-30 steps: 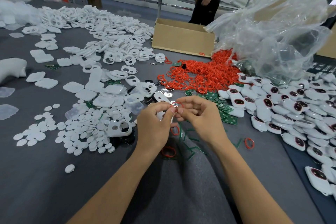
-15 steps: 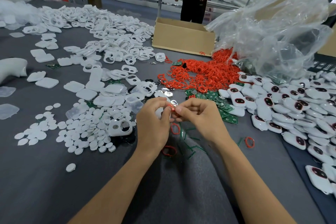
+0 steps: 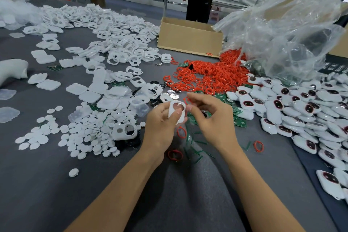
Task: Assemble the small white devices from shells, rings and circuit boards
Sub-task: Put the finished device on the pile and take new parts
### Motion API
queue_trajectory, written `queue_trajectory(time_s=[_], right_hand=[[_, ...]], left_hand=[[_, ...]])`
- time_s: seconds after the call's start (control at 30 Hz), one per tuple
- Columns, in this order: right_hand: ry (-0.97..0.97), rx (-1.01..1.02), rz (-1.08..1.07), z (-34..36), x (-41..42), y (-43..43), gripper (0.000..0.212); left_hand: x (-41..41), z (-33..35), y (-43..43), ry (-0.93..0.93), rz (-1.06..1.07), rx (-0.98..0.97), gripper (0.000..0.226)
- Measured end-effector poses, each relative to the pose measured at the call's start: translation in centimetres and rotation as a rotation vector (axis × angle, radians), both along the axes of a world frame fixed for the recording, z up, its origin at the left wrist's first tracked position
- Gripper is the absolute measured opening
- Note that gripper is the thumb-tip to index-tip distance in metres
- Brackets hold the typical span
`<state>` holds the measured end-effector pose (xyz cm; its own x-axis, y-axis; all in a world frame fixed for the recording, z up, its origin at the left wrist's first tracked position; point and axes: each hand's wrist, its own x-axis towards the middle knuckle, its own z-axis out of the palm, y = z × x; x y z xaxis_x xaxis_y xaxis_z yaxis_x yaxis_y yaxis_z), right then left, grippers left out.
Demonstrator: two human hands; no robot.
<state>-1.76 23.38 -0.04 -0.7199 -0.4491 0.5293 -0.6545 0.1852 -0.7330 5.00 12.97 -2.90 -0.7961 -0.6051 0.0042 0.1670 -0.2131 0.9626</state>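
Here we hold a smooth white plastic shell [image 3: 176, 112], round-cornered with an oval cut-out, in our left hand [image 3: 162, 126]; the thumb and curled fingers grip its edges and keep it tilted above the matte grey felt-like surface [image 3: 56, 184]. Our right hand [image 3: 212, 118] is just beside it at three o'clock, thumb and forefinger pinching a thin orange-red ring [image 3: 186, 100] at the shell's upper corner; whether ring and shell touch, we cannot tell.

At twelve o'clock from the hands lies a tangled heap of orange-red rings [image 3: 207, 77], and beyond it an open brown cardboard box [image 3: 188, 37]. Flat green circuit boards [image 3: 239, 120] lie near our right hand. Glossy assembled white devices with dark red-rimmed windows [image 3: 301, 103] pile up at three o'clock, under a crumpled clear plastic bag [image 3: 282, 30]. Small white round discs [image 3: 84, 133] are scattered at nine o'clock, and empty white shells [image 3: 113, 30] spread towards ten o'clock.
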Motion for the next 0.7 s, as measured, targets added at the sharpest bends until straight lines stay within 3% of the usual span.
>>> queue_trajectory(time_s=[0.2, 0.7], right_hand=[[0.280, 0.101, -0.019, -0.60, 0.42, -0.23, 0.022], [0.424, 0.142, -0.040, -0.75, 0.62, -0.19, 0.021]], left_hand=[[0.55, 0.28, 0.07, 0.030, -0.140, 0.092, 0.020], [0.45, 0.31, -0.18, 0.039, -0.187, 0.221, 0.029]])
